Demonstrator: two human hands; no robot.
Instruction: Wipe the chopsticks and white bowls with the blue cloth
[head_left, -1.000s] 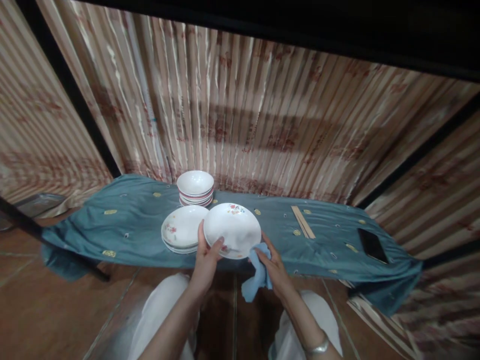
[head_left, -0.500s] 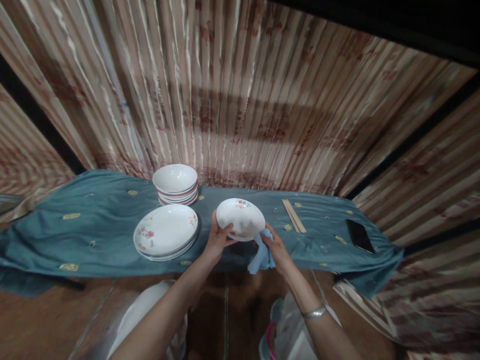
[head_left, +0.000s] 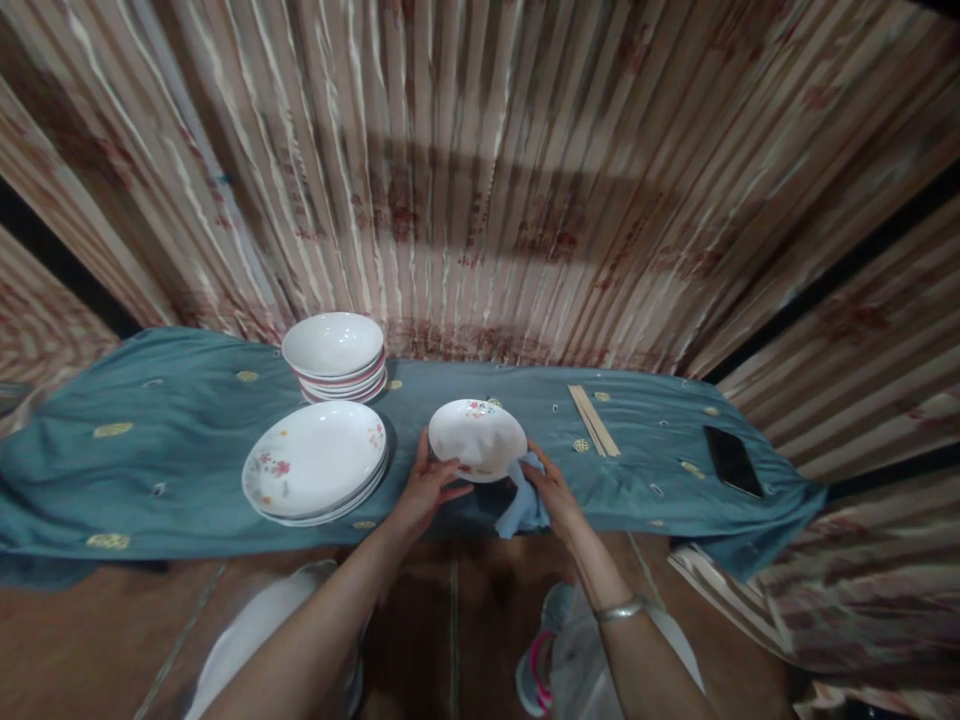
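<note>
A small white plate (head_left: pixel 478 442) with floral prints on its rim is held over the front middle of the cloth-covered table. My left hand (head_left: pixel 429 488) grips its left and near edge, the thumb lying on the upper face. At the plate's right edge, my right hand (head_left: pixel 550 488) is closed on a light blue cloth (head_left: pixel 523 500) that hangs down below the rim. The cloth and plate hide some of the right fingers. Left of my hands lies a stack of large oval plates (head_left: pixel 319 458) with flower prints.
Behind the oval plates stands a stack of white bowls (head_left: pixel 334 345) with red bands. Wooden chopsticks (head_left: pixel 594 420) lie to the right, and a black phone (head_left: pixel 733 460) is near the right end of the teal tablecloth (head_left: pixel 202 420). Striped curtains (head_left: pixel 465 200) hang behind.
The view has shifted slightly. My left fingers have loosened and spread a little under the plate, which sits slightly lower relative to the table. My right hand still has the blue cloth.
</note>
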